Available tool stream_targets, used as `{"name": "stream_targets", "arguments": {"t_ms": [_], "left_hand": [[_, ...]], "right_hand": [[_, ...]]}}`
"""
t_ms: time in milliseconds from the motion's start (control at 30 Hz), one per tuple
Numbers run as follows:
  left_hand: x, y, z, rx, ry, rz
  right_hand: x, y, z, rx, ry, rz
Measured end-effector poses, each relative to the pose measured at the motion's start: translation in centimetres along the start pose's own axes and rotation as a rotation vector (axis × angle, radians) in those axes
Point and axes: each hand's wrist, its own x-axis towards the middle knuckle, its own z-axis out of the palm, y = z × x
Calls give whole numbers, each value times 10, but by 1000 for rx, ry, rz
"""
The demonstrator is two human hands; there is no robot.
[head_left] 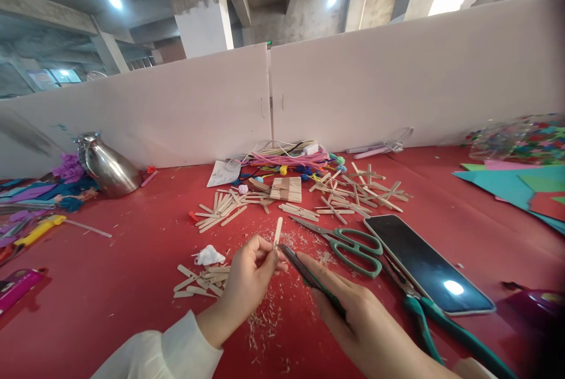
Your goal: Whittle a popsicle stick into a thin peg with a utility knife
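Note:
My left hand (248,280) pinches a short wooden craft stick (278,232) upright above the red table (110,308). My right hand (353,314) grips a utility knife (304,273) with a dark blade and green handle; the blade tip rests against the base of the stick. Wood shavings (265,314) lie on the cloth below both hands. A few cut sticks (200,282) lie just left of my left hand.
Green-handled scissors (353,243), a dark phone (426,264) and green-handled pliers (441,320) lie to the right. Piles of craft sticks (353,193), pink cords (289,160), a metal jug (108,167), coloured paper (516,188) and a white partition (198,108) stand behind.

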Motion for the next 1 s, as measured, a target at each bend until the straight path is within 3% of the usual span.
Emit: {"name": "stream_targets", "arguments": {"t_ms": [100,167,267,367,433,700,1000], "left_hand": [[-1,-2,1,28,2,21],[-2,-3,1,67,6,45],[-1,-3,1,89,13,76],[0,-2,1,39,27,57],[0,-1,1,4,35,31],[2,2,-1,-80,25,-58],[-1,1,1,-62,12,-29]], "right_hand": [[-1,-1,1,26,11,32],[-1,-5,0,138,-14,154],[3,-10,-5,460,-92,432],[7,-11,-9,752,-114,557],[8,-9,-10,763,-99,549],[3,-3,-5,255,3,257],[3,-5,-7,93,8,142]]}}
